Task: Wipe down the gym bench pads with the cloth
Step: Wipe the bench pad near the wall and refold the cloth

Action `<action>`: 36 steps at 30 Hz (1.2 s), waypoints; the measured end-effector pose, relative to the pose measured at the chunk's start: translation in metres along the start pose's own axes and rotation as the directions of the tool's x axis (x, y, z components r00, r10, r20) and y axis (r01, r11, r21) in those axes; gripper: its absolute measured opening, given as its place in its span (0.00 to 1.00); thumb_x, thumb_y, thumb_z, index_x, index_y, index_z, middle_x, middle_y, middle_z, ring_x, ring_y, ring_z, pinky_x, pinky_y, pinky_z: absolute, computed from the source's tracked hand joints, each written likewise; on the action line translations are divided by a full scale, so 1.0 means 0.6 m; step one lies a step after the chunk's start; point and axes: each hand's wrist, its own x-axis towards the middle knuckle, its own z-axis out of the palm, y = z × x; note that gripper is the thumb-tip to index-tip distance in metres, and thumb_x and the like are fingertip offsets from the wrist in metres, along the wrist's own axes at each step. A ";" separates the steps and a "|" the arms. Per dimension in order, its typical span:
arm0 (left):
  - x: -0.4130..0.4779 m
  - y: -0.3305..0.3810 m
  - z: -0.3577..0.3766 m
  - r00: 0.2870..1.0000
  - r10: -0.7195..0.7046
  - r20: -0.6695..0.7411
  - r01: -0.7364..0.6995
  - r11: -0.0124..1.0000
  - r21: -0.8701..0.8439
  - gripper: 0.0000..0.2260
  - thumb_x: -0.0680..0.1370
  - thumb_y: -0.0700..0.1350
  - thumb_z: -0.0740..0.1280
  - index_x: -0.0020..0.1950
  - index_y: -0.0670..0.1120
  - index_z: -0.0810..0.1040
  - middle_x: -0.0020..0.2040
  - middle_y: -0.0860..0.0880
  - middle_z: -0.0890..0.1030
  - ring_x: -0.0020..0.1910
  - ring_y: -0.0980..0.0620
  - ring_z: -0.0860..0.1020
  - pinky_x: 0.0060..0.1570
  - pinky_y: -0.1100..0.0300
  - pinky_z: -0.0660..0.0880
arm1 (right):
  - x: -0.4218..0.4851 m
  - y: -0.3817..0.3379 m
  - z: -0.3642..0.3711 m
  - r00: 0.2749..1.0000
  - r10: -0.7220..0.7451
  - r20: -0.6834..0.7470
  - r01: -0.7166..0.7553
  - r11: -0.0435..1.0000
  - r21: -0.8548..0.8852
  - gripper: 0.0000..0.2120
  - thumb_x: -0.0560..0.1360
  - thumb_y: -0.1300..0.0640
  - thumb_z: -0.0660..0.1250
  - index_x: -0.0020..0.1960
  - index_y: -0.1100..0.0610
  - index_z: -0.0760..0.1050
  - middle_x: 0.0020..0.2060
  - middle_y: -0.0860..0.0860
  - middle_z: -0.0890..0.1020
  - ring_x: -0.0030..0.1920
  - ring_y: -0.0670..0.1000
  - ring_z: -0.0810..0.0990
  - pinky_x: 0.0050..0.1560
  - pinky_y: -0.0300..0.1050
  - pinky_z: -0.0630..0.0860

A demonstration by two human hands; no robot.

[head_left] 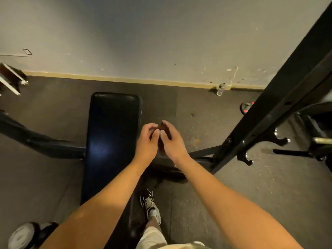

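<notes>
The left hand (146, 141) and right hand (172, 142) both pinch a small, bunched dark brown cloth (163, 127) between curled fingers. The cloth is held in the air just beside the right edge of the long black vinyl bench pad (111, 133), clear of it. Judged status: cloth is being readied and no wiping contact is made. Whether any pad area is already wiped cannot be told.

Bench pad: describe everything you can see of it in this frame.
The bench pad is a long, narrow cushion with rounded corners, covered in what looks like glossy black vinyl that catches light mid-length. It sits on a dark metal frame, far end toward the wall. Nothing visibly rests on its top.
</notes>
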 end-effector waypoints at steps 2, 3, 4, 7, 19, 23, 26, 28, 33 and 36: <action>0.071 -0.014 -0.021 1.000 -0.016 -0.006 0.016 0.999 -0.039 0.08 0.84 0.48 0.61 0.63 0.56 0.73 0.58 0.57 0.78 0.57 0.61 0.78 0.53 0.64 0.76 | 0.073 -0.005 0.036 1.000 0.004 -0.013 -0.005 1.000 -0.019 0.18 0.82 0.52 0.60 0.71 0.41 0.68 0.66 0.45 0.74 0.64 0.45 0.73 0.66 0.46 0.72; 0.106 -0.021 -0.032 1.000 -0.023 -0.011 0.023 0.998 -0.054 0.07 0.84 0.48 0.61 0.62 0.57 0.73 0.58 0.57 0.79 0.56 0.60 0.79 0.53 0.63 0.76 | 0.111 -0.010 0.055 1.000 -0.006 -0.029 0.005 0.999 -0.035 0.17 0.82 0.53 0.61 0.69 0.42 0.70 0.64 0.45 0.75 0.63 0.45 0.74 0.66 0.48 0.73; 0.140 -0.028 -0.044 0.999 -0.031 -0.016 0.030 0.997 -0.069 0.07 0.84 0.48 0.61 0.60 0.58 0.74 0.57 0.56 0.79 0.55 0.60 0.79 0.53 0.62 0.76 | 0.147 -0.014 0.073 0.999 -0.016 -0.034 0.015 0.998 -0.053 0.16 0.81 0.54 0.62 0.67 0.43 0.72 0.62 0.45 0.77 0.61 0.45 0.75 0.66 0.49 0.73; 0.223 -0.042 -0.086 0.998 -0.016 -0.059 0.012 0.997 -0.073 0.08 0.84 0.47 0.60 0.60 0.56 0.76 0.55 0.56 0.80 0.53 0.61 0.79 0.53 0.61 0.77 | 0.232 -0.037 0.120 0.998 -0.067 0.003 0.066 0.984 -0.167 0.13 0.80 0.57 0.64 0.63 0.45 0.75 0.57 0.44 0.78 0.57 0.42 0.75 0.62 0.39 0.72; 0.442 -0.150 -0.186 0.975 -0.080 -0.206 0.167 0.880 0.445 0.20 0.86 0.52 0.53 0.77 0.49 0.67 0.81 0.51 0.59 0.80 0.49 0.55 0.74 0.56 0.50 | 0.471 -0.072 0.202 0.959 -0.254 0.124 0.282 0.840 -0.463 0.15 0.82 0.59 0.60 0.68 0.51 0.74 0.64 0.48 0.76 0.68 0.52 0.68 0.67 0.41 0.65; 0.456 -0.178 -0.195 0.959 -0.081 -0.271 0.202 0.868 0.453 0.20 0.86 0.51 0.55 0.77 0.48 0.68 0.79 0.51 0.62 0.78 0.48 0.58 0.74 0.56 0.53 | 0.542 -0.054 0.231 0.904 -0.190 0.384 0.375 0.783 -0.496 0.15 0.83 0.57 0.59 0.68 0.51 0.74 0.65 0.48 0.77 0.69 0.51 0.70 0.74 0.50 0.64; 0.457 -0.182 -0.201 0.943 -0.062 -0.326 0.198 0.894 0.403 0.20 0.85 0.49 0.56 0.76 0.48 0.69 0.77 0.51 0.66 0.76 0.51 0.62 0.74 0.52 0.63 | 0.566 -0.048 0.262 0.863 -0.174 0.475 0.411 0.788 -0.458 0.14 0.82 0.58 0.59 0.66 0.50 0.75 0.63 0.45 0.79 0.66 0.48 0.73 0.71 0.49 0.68; 0.470 -0.182 -0.213 0.927 -0.090 -0.365 0.236 0.895 0.379 0.20 0.86 0.49 0.56 0.77 0.48 0.67 0.78 0.51 0.64 0.77 0.51 0.61 0.75 0.51 0.61 | 0.577 -0.058 0.293 0.836 -0.194 0.513 0.448 0.781 -0.435 0.15 0.82 0.58 0.60 0.66 0.50 0.76 0.62 0.46 0.79 0.66 0.47 0.74 0.70 0.47 0.69; 0.509 -0.184 -0.246 0.856 -0.203 -0.475 0.375 0.877 0.301 0.21 0.86 0.51 0.53 0.80 0.52 0.62 0.81 0.56 0.58 0.79 0.55 0.52 0.73 0.62 0.50 | 0.620 -0.118 0.392 0.711 -0.109 0.695 0.488 0.788 -0.375 0.18 0.84 0.57 0.57 0.72 0.50 0.71 0.70 0.48 0.75 0.73 0.49 0.68 0.74 0.49 0.64; 0.506 -0.192 -0.253 0.849 -0.206 -0.487 0.387 0.869 0.307 0.21 0.86 0.51 0.54 0.80 0.51 0.62 0.81 0.57 0.58 0.79 0.58 0.53 0.68 0.73 0.45 | 0.630 -0.122 0.394 0.697 -0.055 0.715 0.456 0.803 -0.383 0.18 0.84 0.55 0.55 0.73 0.47 0.70 0.70 0.47 0.74 0.71 0.48 0.71 0.71 0.49 0.69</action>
